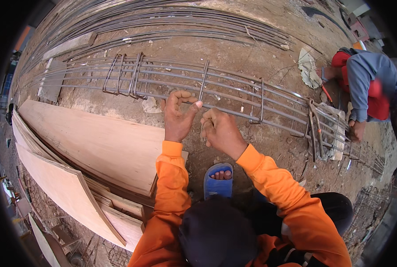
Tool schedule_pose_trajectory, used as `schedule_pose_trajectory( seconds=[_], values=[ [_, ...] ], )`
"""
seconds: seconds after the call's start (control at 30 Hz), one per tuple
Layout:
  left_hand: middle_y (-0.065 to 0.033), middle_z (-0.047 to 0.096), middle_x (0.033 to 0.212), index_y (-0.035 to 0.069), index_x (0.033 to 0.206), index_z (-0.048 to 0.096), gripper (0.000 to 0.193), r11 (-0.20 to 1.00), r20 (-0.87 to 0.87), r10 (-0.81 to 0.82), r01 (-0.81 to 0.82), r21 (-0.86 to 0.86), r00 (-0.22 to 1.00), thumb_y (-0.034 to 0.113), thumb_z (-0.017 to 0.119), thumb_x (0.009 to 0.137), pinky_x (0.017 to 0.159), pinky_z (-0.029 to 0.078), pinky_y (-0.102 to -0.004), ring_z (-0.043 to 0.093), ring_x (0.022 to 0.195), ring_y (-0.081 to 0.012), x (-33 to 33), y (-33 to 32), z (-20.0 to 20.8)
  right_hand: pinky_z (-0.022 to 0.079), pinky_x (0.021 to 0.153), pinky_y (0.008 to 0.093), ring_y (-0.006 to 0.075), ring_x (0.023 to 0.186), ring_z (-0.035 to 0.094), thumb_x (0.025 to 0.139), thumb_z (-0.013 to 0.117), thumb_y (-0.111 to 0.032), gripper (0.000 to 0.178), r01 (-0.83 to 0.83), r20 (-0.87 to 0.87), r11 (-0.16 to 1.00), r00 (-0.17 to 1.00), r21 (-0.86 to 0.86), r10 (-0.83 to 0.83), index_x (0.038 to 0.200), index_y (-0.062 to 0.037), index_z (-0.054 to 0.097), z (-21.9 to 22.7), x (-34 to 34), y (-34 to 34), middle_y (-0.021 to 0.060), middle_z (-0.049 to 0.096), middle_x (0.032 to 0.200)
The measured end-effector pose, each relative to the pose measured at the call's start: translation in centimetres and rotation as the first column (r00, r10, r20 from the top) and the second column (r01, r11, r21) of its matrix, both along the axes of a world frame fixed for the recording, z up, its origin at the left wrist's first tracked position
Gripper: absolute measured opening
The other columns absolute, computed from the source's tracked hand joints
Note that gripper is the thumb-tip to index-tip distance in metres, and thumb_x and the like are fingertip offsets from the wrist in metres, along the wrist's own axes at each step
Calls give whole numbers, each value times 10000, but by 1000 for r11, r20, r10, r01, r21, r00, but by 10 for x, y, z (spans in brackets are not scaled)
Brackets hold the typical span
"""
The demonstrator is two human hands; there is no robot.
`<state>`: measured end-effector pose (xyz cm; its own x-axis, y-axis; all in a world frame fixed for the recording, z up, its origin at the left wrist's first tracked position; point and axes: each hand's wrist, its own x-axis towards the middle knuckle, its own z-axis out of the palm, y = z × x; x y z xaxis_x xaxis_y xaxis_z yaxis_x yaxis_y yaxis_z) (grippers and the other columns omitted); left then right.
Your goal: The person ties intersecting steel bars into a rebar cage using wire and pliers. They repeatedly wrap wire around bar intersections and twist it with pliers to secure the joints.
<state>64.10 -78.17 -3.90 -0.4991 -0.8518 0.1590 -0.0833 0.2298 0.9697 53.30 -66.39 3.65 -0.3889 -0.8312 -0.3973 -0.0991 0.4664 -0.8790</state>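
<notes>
Long steel bars point(234, 96) run from left to right in front of me, joined by bent square stirrups point(203, 80) into a narrow cage. My left hand point(180, 116) is at the nearest bar, its fingers curled and its thumb tip beside the foot of a stirrup. Whatever lies between those fingers is too small to make out. Just right of it, my right hand point(223, 132) is closed in a pinch below the same bar, with its fingertips partly hidden. Several more stirrups point(136, 75) stand bunched on the bars to the left.
Plywood sheets point(96, 147) are stacked at the left. Loose steel rods point(185, 20) lie on the dirt beyond the cage. A person point(369, 84) in a grey top crouches at the right end, a hand by the bars. Pliers-like tool handles point(314, 124) rest there. My foot wears a blue sandal point(218, 184).
</notes>
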Motion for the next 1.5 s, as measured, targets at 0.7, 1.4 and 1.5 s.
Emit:
schedule_pose_trajectory(
  seconds=[0.7,1.4,1.5],
  values=[
    [10,586,812,12,1296,615,312,417,-364,380,193,888,850,111,586,1001,410,289,-183,396,524,-31,29,79,37,531,764,400,306,853,673,842,549,-14,572,168,-579,913,810,372,87,1408,31,481,59,-178,251,192,635,988],
    [53,557,756,-44,1224,689,279,742,-115,287,-145,654,951,67,608,981,550,345,-196,437,630,-23,30,91,42,523,883,339,183,1111,623,1064,549,-251,411,-172,570,963,822,207,25,1357,37,547,6,-4,107,116,660,1205],
    [41,576,777,-44,1220,695,276,743,-83,286,-166,648,955,64,603,983,592,384,-207,473,676,-36,30,91,40,521,901,340,200,1145,617,1065,540,-237,448,-91,621,979,783,180,-41,1419,35,504,14,3,108,127,624,1278]
  ],
)
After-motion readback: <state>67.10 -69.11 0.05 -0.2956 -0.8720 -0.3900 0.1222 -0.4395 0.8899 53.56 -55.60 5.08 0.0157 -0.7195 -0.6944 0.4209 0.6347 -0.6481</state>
